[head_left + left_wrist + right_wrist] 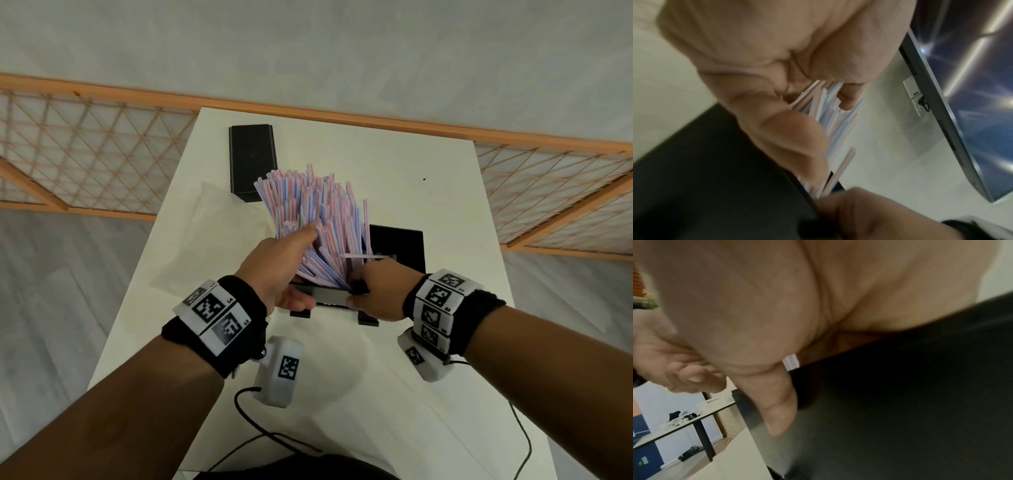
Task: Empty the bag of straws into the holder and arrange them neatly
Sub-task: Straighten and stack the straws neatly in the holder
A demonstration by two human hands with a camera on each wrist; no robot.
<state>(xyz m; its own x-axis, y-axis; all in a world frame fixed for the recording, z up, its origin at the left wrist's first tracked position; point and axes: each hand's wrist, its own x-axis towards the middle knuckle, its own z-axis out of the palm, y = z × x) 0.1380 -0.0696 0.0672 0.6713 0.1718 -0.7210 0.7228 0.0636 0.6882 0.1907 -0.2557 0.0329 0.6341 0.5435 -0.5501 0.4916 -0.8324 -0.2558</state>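
Straws (318, 222), striped pink, blue and white, stand as one thick fanned bundle with their lower ends down in the black holder (397, 246), tops leaning away from me and to the left. I have my left hand (281, 270) against the left side of that bundle: thumb and fingers curl around the stems, and my left wrist view, though blurred, shows the fingers wrapped over the straws (830, 104) with the holder's dark wall (715, 178) beneath. One stray straw (363, 256) lies crosswise at the right of the bundle, just above my right hand (376, 291). That hand sits at the holder's near right corner with fingers curled; from the head view it appears to clamp the rim, and in the right wrist view my palm and thumb (777, 402) press against the black wall (900, 402), but whether it also pinches any straw I cannot tell. The holder stands near the middle of the white table (445, 205). Left of the bundle lies the crumpled clear bag (219, 233), flat on the tabletop. Beyond it, toward the far edge, sits a second black box (251, 157). Marker bands wrap both my wrists, and black cables (267, 438) trail over the near end of the table.
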